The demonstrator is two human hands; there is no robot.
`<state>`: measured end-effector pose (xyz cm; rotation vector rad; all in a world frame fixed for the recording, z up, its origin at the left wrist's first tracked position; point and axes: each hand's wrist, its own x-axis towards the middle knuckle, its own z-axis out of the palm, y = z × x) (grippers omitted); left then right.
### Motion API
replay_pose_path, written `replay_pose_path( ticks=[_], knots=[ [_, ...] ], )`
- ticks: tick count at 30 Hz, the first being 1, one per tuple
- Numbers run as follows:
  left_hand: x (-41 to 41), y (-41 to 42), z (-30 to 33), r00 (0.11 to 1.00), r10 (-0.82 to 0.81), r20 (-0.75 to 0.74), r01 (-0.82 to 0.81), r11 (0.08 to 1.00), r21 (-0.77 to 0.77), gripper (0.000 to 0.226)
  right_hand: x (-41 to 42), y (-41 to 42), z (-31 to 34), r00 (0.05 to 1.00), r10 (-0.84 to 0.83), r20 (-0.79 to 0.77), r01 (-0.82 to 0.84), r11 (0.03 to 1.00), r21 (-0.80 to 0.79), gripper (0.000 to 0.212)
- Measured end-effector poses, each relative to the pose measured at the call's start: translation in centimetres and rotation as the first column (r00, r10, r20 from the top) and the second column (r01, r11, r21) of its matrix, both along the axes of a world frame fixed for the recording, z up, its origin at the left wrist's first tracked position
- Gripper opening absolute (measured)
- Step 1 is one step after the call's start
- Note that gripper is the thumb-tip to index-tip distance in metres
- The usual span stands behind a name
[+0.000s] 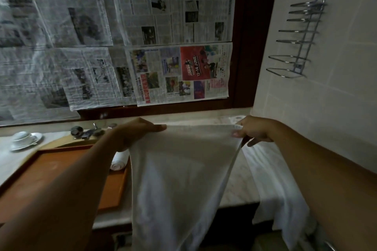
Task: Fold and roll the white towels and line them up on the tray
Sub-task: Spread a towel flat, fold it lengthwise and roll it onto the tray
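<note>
I hold a white towel (179, 175) spread out in the air above the counter's front edge, its lower part hanging past the edge. My left hand (134, 132) pinches the top left corner and my right hand (255, 130) pinches the top right corner. One rolled white towel (119, 161) lies at the right end of the orange tray (47, 171), partly hidden by my left forearm. More white towel cloth (273, 185) is draped over the counter edge under my right arm.
A white cup on a saucer (25, 138) stands at the counter's far left. Small dark items and a tap (89, 130) sit behind the tray. Newspaper (179, 73) covers the window. A wire rack (297, 38) hangs on the tiled right wall.
</note>
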<state>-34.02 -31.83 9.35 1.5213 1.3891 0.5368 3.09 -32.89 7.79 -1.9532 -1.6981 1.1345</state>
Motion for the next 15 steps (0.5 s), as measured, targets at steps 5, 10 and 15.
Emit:
replay_pose_path(
  ticks=[5,10,15],
  knots=[
    [-1.1,-0.2,-0.5,0.977,-0.177,-0.119,0.15,0.967,-0.206,0.056,-0.2,0.2,-1.4,0.996,0.087,0.028,-0.082,0.987,-0.141,0.017],
    [-2.0,1.2,-1.4,0.92,-0.245,-0.305,0.174,0.955,-0.239,0.064,-0.7,0.9,-1.7,0.991,0.132,0.034,-0.121,0.967,-0.225,0.017],
    [-1.8,2.4,-1.7,0.844,-0.293,-0.448,0.167,0.939,-0.301,0.022,-1.6,2.3,-1.1,0.971,0.171,0.166,-0.13,0.964,-0.234,0.015]
  ],
)
